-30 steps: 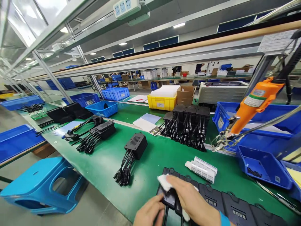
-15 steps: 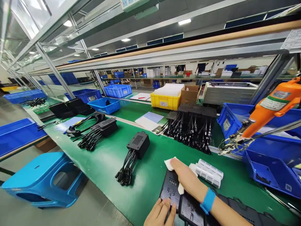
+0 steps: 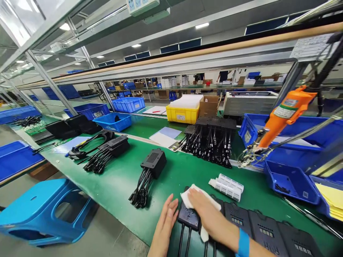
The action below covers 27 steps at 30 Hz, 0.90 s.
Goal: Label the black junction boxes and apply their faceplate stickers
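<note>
My right hand (image 3: 202, 207), with a blue band (image 3: 243, 242) round its wrist, presses a white cloth (image 3: 188, 202) onto the upper part of a black controller box (image 3: 187, 215). The cloth hides most of that part of the box. Two black cables (image 3: 184, 239) run from the box's near end. My left hand (image 3: 166, 217) is beside the box's left edge, fingers stretched out and holding nothing. More black controllers (image 3: 237, 221) with digit displays lie in a row to the right. Rolls of white labels (image 3: 227, 187) lie just behind the row.
A black box with bundled cables (image 3: 153, 162) sits left of my hands, and several more (image 3: 214, 125) stand behind. An orange tool (image 3: 284, 114) hangs at the right over blue bins (image 3: 292, 182). A blue stool (image 3: 34, 207) stands beside the bench at the left.
My left hand has come off the box's face to its left side and straightened. My right hand and the cloth now cover the display end. The view has turned slightly right.
</note>
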{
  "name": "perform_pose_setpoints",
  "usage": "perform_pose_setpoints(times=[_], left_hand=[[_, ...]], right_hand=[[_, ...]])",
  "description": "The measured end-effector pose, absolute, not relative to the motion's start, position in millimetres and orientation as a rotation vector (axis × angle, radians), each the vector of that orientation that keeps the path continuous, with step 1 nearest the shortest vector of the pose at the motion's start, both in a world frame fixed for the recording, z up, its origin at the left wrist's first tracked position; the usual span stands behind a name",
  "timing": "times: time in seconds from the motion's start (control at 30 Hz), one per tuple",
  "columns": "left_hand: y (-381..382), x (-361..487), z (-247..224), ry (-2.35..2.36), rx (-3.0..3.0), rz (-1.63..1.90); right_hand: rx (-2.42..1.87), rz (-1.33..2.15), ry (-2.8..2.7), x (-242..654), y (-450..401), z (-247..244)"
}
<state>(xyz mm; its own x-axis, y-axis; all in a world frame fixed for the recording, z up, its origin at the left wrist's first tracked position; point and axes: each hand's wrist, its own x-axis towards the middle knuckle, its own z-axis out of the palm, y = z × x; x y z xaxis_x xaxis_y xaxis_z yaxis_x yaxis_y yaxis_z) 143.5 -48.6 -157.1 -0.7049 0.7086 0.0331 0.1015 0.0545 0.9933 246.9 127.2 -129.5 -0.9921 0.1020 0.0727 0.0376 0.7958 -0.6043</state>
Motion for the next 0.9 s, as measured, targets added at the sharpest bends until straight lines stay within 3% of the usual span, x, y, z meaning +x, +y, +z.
perform_pose_setpoints(times=[0.17, 0.33, 0.43, 0.6, 0.67, 0.77, 0.9], left_hand=[[-38, 150, -147, 1.69, 0.572, 1.723], [-40, 158, -134, 1.789, 0.623, 1.539], [-38, 163, -141, 2.032, 0.821, 1.324], [-11, 147, -168, 2.421, 1.674, 0.695], [9, 142, -166, 2.449, 1.856, 0.453], [27, 153, -141, 2.24, 2.098, 0.321], [27, 193, -98, 1.406, 2.556, 0.382]], right_hand=[[0.295, 1.432, -2.924, 304, 96, -106], [-0.323, 1.412, -2.667, 358, 132, -95], [-0.516, 1.424, -2.517, 372, 128, -102], [-0.224, 1.615, -2.574, 402, 100, -103], [-0.503, 1.523, -2.43, 429, 108, -102], [-1.086, 1.236, -2.135, 479, 140, -109], [-1.326, 0.982, -2.004, 529, 185, -141]])
